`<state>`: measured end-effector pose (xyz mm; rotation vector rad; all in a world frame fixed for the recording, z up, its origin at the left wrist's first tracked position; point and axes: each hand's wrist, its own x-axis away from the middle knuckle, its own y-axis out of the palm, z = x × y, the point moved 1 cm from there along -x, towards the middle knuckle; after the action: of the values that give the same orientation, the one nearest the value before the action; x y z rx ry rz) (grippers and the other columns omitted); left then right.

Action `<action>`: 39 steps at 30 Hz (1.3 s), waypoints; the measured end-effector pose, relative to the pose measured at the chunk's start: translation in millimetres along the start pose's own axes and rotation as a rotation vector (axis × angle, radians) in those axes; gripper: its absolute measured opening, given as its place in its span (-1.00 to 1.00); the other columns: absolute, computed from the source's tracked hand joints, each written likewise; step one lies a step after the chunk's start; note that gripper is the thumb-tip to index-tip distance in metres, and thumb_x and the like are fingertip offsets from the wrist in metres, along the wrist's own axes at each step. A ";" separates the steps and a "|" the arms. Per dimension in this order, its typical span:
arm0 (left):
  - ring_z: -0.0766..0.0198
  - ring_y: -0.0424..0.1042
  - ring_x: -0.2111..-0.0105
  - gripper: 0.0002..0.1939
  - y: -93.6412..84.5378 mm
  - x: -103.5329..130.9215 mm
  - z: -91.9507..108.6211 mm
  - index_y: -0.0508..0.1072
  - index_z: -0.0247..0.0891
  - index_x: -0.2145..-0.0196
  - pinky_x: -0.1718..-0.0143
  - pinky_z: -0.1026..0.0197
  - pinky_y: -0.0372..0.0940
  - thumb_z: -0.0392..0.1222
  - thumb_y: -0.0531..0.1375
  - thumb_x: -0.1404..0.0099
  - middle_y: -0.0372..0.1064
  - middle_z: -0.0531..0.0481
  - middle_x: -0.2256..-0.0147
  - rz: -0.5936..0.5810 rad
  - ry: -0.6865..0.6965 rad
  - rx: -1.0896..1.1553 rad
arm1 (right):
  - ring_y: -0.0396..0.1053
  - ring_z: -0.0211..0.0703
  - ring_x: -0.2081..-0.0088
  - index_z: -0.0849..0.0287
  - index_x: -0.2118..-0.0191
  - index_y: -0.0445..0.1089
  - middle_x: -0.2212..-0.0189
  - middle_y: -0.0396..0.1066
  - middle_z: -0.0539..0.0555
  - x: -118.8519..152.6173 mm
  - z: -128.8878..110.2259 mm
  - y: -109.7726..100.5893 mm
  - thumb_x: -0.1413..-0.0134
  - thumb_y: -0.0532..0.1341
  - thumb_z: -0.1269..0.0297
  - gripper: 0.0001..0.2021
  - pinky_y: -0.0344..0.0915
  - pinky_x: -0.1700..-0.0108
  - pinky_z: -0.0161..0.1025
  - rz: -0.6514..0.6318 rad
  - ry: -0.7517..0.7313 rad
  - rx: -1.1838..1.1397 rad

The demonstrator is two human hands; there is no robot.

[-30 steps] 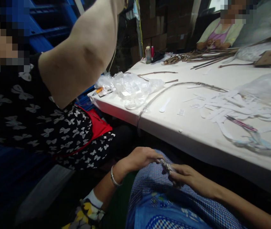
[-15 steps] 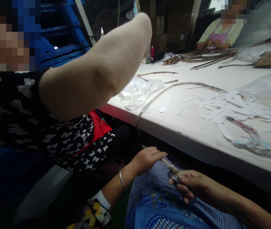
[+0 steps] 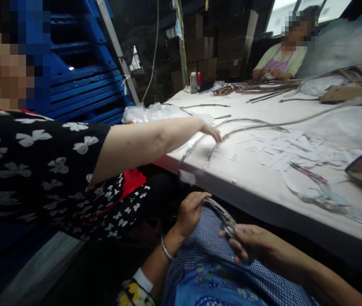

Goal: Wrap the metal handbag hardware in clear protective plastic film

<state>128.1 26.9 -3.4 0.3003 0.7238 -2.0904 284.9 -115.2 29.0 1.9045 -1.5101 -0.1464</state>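
1 strip point(image 3: 216, 209) spans between hands, left hand point(image 3: 191, 214) pinching 1 end, right hand point(image 3: 247, 240) gripping the blurry rest; looks partway handled, any finishing unclear, more strips point(image 3: 244, 120) on table point(image 3: 260, 187) beyond left hand.

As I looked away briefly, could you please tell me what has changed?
The co-worker's arm lowered, reaching over the table, fingers at a long strip newly in view. The left hand and right hand spread apart along the held strip. Both kept hold; the pink-handled tool stayed.
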 end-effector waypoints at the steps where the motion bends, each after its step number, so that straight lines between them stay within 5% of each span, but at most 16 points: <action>1: 0.19 0.44 0.10 -0.72 -4.6 -0.8 -0.9 0.50 -0.23 0.08 0.01 0.10 0.34 -0.19 0.02 -0.42 0.48 -0.13 0.15 -0.004 0.029 -0.012 | 0.14 -0.31 0.47 0.26 0.12 0.49 0.44 0.20 0.00 1.0 2.6 -0.9 -0.17 0.23 0.12 -0.69 0.25 0.26 -0.25 0.007 0.019 0.000; 5: 0.20 0.44 0.12 -0.72 -5.1 5.7 -7.2 0.49 -0.22 0.06 0.05 0.12 0.36 -0.21 0.02 -0.42 0.47 -0.12 0.13 -0.036 0.025 0.023 | 0.08 -0.33 0.50 0.25 0.13 0.48 0.48 0.15 -0.04 0.0 8.6 -1.1 -0.19 0.21 0.13 -0.71 0.21 0.29 -0.27 0.076 -0.089 -0.056; 11: 0.30 0.38 0.41 -0.62 30.2 23.3 -6.4 0.43 -0.25 -0.06 0.30 0.23 0.35 -0.06 0.06 -0.40 0.45 -0.10 0.24 -0.060 -0.172 0.207 | 0.14 -0.29 0.45 0.20 0.10 0.47 0.46 0.16 -0.03 -8.7 4.0 3.1 -0.21 0.19 0.13 -0.72 0.22 0.30 -0.28 0.186 -0.313 -0.134; 18: 0.41 0.20 0.57 -0.59 54.9 26.6 16.8 0.48 -0.34 0.04 0.50 0.33 0.16 0.02 0.04 -0.40 0.29 0.05 0.51 -0.107 -0.349 0.407 | 0.39 -0.10 0.16 0.10 -0.01 0.43 0.25 0.39 0.07 -12.3 -20.3 -2.9 -0.20 0.15 0.06 -0.64 0.30 -0.02 -0.11 0.380 -0.509 -0.153; 23: 0.46 0.20 0.62 -0.61 52.9 27.4 37.3 0.47 -0.37 0.38 0.56 0.37 0.11 0.01 0.07 -0.38 0.25 0.08 0.57 -0.172 -0.449 0.508 | 0.43 -0.08 0.11 0.04 -0.10 0.34 0.22 0.44 0.05 -20.9 -24.1 -8.5 -0.22 0.15 0.11 -0.64 0.28 -0.12 -0.04 0.479 -0.742 0.096; 27: 0.45 0.25 0.65 -0.61 44.7 21.0 54.3 0.42 -0.36 0.42 0.58 0.38 0.18 0.04 0.10 -0.35 0.29 0.06 0.57 -0.225 -0.525 0.561 | 0.43 -0.02 0.06 0.03 -0.09 0.32 0.17 0.46 0.08 -26.9 -15.0 -12.9 -0.24 0.15 0.23 -0.69 0.28 -0.13 -0.02 0.529 -0.893 0.648; 32: 0.40 0.35 0.65 -0.57 32.5 9.0 62.8 0.38 -0.38 0.46 0.60 0.36 0.26 0.12 0.18 -0.24 0.36 -0.01 0.54 -0.274 -0.669 0.725 | 0.40 0.02 -0.04 0.03 -0.19 0.21 -0.01 0.42 0.15 -21.9 -13.0 -15.8 -0.24 0.10 0.36 -0.58 0.31 -0.11 -0.09 0.399 -0.927 1.130; 39: 0.29 0.45 0.59 -0.63 22.4 0.5 61.4 0.48 -0.48 0.39 0.58 0.32 0.34 -0.02 0.16 -0.20 0.44 -0.16 0.47 -0.432 -0.908 0.971 | 0.27 0.12 -0.18 0.11 -0.31 0.09 -0.21 0.26 0.20 -9.7 -24.2 -21.1 -0.20 0.08 0.37 -0.45 0.21 -0.20 -0.01 0.158 -0.791 1.208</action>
<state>149.2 -20.0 37.0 -0.3318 -0.8567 -2.5007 310.7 -94.1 32.0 2.7967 -2.6599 0.1590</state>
